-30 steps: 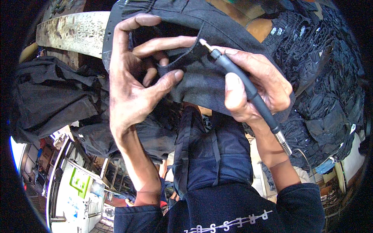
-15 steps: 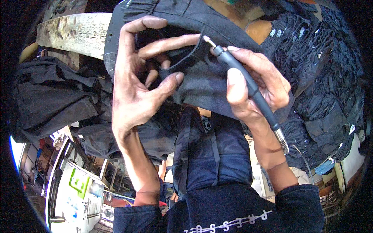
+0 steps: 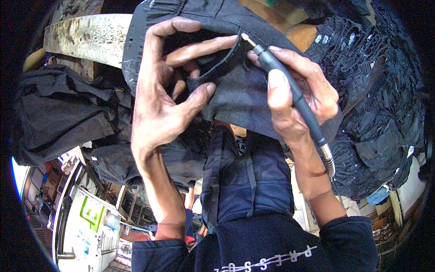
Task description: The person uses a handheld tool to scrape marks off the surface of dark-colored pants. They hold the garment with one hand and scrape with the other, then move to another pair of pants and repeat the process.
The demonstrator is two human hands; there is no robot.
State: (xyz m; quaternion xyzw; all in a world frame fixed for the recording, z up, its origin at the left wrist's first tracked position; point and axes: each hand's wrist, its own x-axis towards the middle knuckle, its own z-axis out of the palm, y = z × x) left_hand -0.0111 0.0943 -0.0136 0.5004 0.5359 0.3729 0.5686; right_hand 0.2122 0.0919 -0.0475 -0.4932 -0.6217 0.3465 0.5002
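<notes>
**Working a pen tool along a folded denim edge**

Holding the dark denim garment [image 3: 253,97] up near the centre of the view, the person has one curled strip of its edge pulled out toward 12 o'clock. By my reading the job is mid-way: the tip meets the strip, yet no finished mark or fray shows on the cloth, so how much remains I cannot tell. The fabric looks dark grey, thick and stitched at its hems. At 10 o'clock the left hand [image 3: 158,109] pinches the strip, thumb and fingers clamped on it. At 2 o'clock the right hand [image 3: 294,99] is wrapped tight around the grey pen-shaped tool [image 3: 290,88], its cable trailing toward 4 o'clock. Heaps of dark garments [image 3: 376,113] lie at 3 o'clock, more [image 3: 59,113] at 9.
</notes>
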